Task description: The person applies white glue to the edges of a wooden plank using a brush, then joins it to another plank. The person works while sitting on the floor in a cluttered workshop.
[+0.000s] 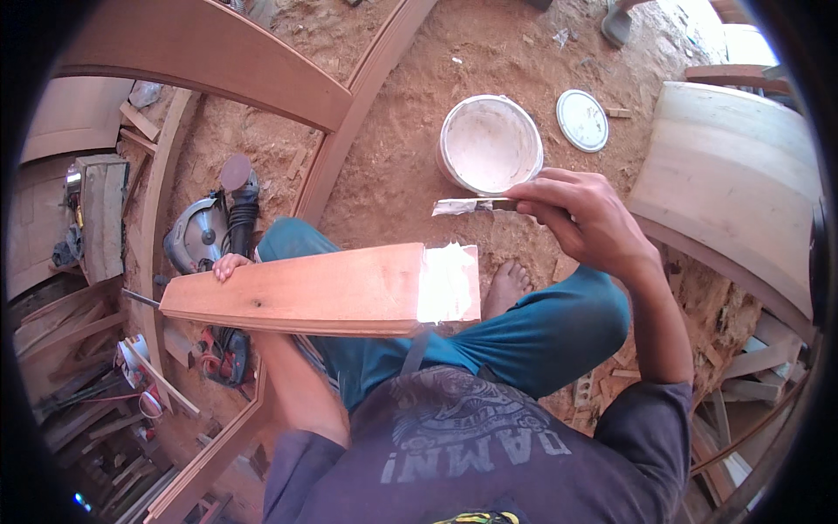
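Note:
A reddish wooden board (301, 284) lies across my lap, its right end coated with thick white filler (445, 286). My left hand (231, 266) grips the board near its left end, fingertips curled over the far edge; the rest of that hand is hidden under the wood. In my right hand (580, 214), thumb and fingers pinch a putty knife (463, 206), its blade smeared with white filler. The blade hovers above the board's coated end, apart from it. Just beyond the right hand stands a white bucket (447, 164), its inside coated with the same pale paste.
A round white lid (582, 120) lies right of the bucket. At left are a circular saw (196, 236), a sander (237, 175) and a red power tool (223, 356). A wooden frame (358, 109) crosses the far left; a large curved pale panel (733, 166) stands at right.

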{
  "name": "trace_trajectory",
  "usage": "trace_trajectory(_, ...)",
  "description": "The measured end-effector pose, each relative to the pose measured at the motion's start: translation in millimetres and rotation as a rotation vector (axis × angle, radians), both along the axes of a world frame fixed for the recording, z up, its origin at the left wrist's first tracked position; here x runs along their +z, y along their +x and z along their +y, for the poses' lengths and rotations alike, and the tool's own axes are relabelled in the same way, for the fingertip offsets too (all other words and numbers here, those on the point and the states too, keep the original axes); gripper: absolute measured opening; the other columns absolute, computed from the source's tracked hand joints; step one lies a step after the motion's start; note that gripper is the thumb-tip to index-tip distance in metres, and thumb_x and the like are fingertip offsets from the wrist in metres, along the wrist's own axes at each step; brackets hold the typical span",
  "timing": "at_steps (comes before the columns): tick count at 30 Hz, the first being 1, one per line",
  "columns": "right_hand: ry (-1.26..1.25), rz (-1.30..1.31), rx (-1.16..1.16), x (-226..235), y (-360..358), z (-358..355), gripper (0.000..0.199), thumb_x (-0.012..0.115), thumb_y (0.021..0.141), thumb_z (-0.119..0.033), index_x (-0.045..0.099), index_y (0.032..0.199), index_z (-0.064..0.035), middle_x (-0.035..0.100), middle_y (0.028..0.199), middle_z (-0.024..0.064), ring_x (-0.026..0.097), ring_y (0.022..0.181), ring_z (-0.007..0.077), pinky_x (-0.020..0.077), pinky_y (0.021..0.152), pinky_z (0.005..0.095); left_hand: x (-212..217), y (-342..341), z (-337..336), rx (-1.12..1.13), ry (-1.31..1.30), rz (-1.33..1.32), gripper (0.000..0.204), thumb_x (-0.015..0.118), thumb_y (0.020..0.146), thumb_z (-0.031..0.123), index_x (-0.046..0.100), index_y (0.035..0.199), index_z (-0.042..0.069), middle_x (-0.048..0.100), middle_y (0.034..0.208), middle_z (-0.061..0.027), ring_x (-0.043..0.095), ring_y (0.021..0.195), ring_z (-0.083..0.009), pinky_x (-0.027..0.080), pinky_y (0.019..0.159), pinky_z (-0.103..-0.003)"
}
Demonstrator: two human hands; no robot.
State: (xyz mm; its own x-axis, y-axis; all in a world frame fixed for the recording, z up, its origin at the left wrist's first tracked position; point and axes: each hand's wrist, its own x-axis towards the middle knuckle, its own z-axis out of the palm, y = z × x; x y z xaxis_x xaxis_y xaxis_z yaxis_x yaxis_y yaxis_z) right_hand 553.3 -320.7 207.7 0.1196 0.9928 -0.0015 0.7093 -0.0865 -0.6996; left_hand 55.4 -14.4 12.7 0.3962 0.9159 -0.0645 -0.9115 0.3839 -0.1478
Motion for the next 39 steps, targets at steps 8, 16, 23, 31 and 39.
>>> trace_trajectory(8, -0.077, -0.058, 0.174, 63, -35, -20, 0.034, 0.077, 0.089, 0.001, 0.086, 0.12, -0.0098, 0.08, 0.106, 0.0129, 0.079, 0.093, 0.0322, 0.0643, 0.081, 0.0449, -11, -9, 7, 0.046, 0.076, 0.084, 0.015, 0.053, 0.108, 0.012, 0.06, 0.101, 0.001, 0.061, 0.089, -0.0095, 0.063, 0.086, -0.0253, 0.057, 0.088, -0.036)
trace_trajectory(16, -0.089, 0.215, 0.114, 43, -4, -19, 0.023, 0.082, 0.094, -0.005, 0.086, 0.116, -0.0081, 0.081, 0.101, 0.0107, 0.08, 0.091, 0.0322, 0.0629, 0.08, 0.0437, -17, -2, 11, 0.021, 0.053, 0.09, 0.016, 0.055, 0.108, 0.014, 0.06, 0.104, -0.001, 0.063, 0.092, -0.012, 0.064, 0.086, -0.027, 0.057, 0.087, -0.039)
trace_trajectory(23, -0.038, 0.096, 0.146, -11, 10, 27, 0.019, 0.078, 0.098, -0.012, 0.085, 0.115, -0.0088, 0.082, 0.102, 0.0151, 0.079, 0.097, 0.0381, 0.0608, 0.086, 0.0477, -23, -17, 24, -0.014, 0.097, 0.05, 0.014, 0.057, 0.104, 0.013, 0.06, 0.1, 0.0, 0.062, 0.09, -0.0114, 0.064, 0.087, -0.0264, 0.056, 0.088, -0.038)
trace_trajectory(31, 0.034, 0.02, 0.036, 20, 5, 5, 0.02, 0.08, 0.098, -0.009, 0.083, 0.117, -0.0046, 0.081, 0.101, 0.0147, 0.078, 0.089, 0.0373, 0.0607, 0.077, 0.047, -8, 3, 5, 0.002, -0.063, 0.017, 0.012, 0.056, 0.104, 0.012, 0.059, 0.099, 0.001, 0.06, 0.089, -0.0105, 0.063, 0.087, -0.0264, 0.056, 0.089, -0.038)
trace_trajectory(39, -0.067, 0.022, 0.08, 58, -28, -31, 0.025, 0.077, 0.094, -0.006, 0.083, 0.118, -0.0086, 0.078, 0.095, 0.0114, 0.078, 0.085, 0.0334, 0.0603, 0.072, 0.0449, 3, 13, 1, -0.043, 0.006, 0.13, 0.012, 0.055, 0.105, 0.013, 0.058, 0.098, 0.003, 0.059, 0.092, -0.0094, 0.062, 0.092, -0.0249, 0.054, 0.094, -0.037)
